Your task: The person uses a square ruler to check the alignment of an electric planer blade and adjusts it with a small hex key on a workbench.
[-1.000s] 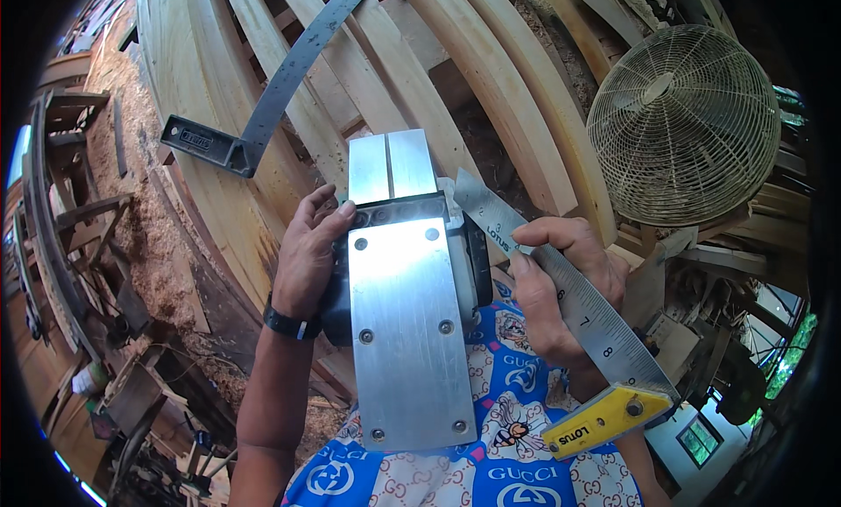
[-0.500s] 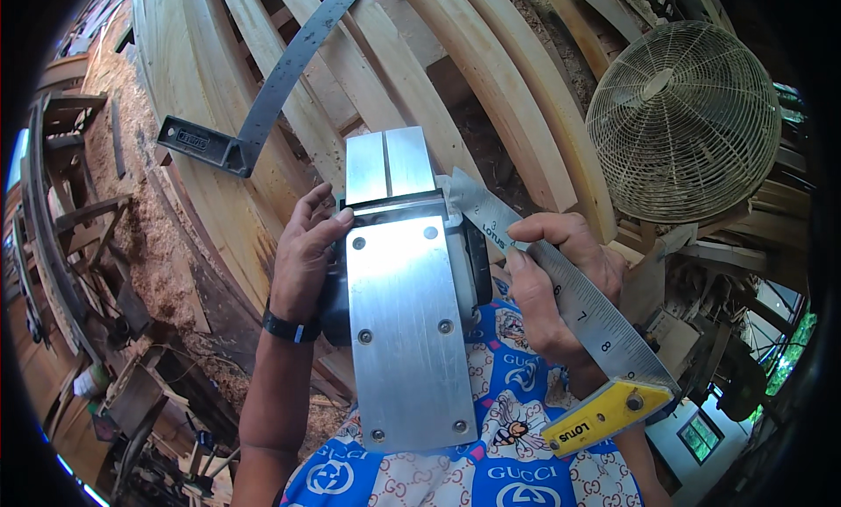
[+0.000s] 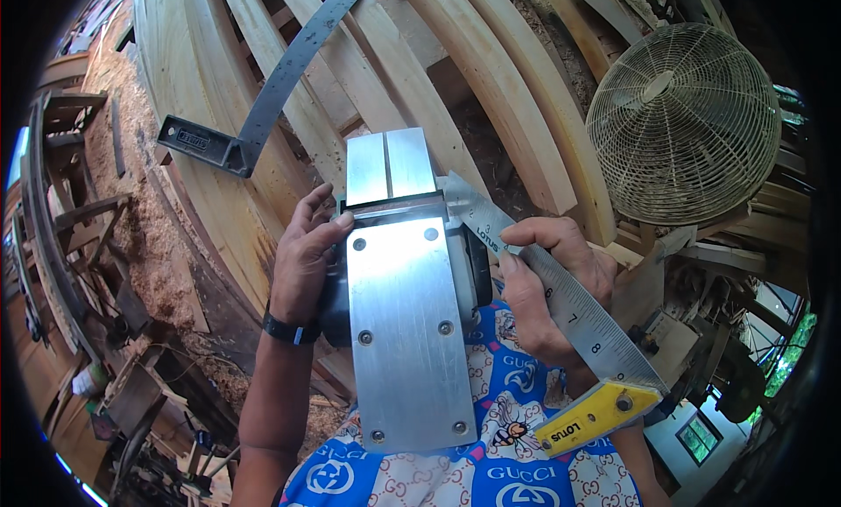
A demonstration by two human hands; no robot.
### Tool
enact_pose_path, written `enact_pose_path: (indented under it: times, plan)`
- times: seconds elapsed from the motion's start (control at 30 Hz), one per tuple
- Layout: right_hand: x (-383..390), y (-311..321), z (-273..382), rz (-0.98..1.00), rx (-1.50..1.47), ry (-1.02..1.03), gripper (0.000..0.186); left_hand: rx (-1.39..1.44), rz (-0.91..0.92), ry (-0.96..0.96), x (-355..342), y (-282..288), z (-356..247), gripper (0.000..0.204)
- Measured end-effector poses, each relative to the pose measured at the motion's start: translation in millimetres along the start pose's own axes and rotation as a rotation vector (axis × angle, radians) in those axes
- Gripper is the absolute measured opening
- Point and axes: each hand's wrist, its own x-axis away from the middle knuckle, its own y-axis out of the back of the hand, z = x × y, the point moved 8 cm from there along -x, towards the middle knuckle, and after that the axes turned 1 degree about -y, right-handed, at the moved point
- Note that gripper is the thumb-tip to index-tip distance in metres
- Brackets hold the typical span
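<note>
An electric hand planer (image 3: 405, 332) is turned over in front of me, its shiny metal sole facing up and its dark body mostly hidden beneath. My left hand (image 3: 302, 266) grips the planer's left side, thumb near the blade slot (image 3: 399, 211) between the short front plate and the long rear plate. Between thumb and fingers, my right hand (image 3: 556, 283) pinches the steel blade of a try square (image 3: 583, 319) with a yellow handle. The square's far tip lies at the right end of the slot; whether it touches the cutter I cannot tell.
Long curved wooden pieces (image 3: 491, 86) lie side by side ahead, with a black-handled square (image 3: 285, 73) resting on them at the left. A round wire-caged fan (image 3: 685, 121) stands at the right. Wood shavings (image 3: 149, 235) cover the ground at left, beside wooden frames (image 3: 83, 218).
The yellow-handled square and my right hand have shifted slightly left, the handle end most. The planer and my left hand have stayed almost still.
</note>
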Motion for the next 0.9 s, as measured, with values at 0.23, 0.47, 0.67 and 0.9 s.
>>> enact_pose_path:
  times: [0.23, 0.47, 0.67, 0.9]
  plan:
    - [-6, -7, 15, 0.042, 0.062, 0.098, 0.02, -0.044, -0.012, 0.016, 0, 1, 1, 0.076]
    - [-4, -19, 23, 0.224, 0.027, 0.122, 0.026, 0.01, -0.019, -0.027, 1, -4, 0, 0.075]
    - [-13, -11, 19, 0.538, 0.058, 0.169, 0.033, -0.06, 0.013, -0.037, -1, -4, -1, 0.073]
    - [-19, -11, 8, 0.915, 0.041, 0.066, 0.042, -0.083, -0.012, -0.086, 5, -12, -6, 0.069]
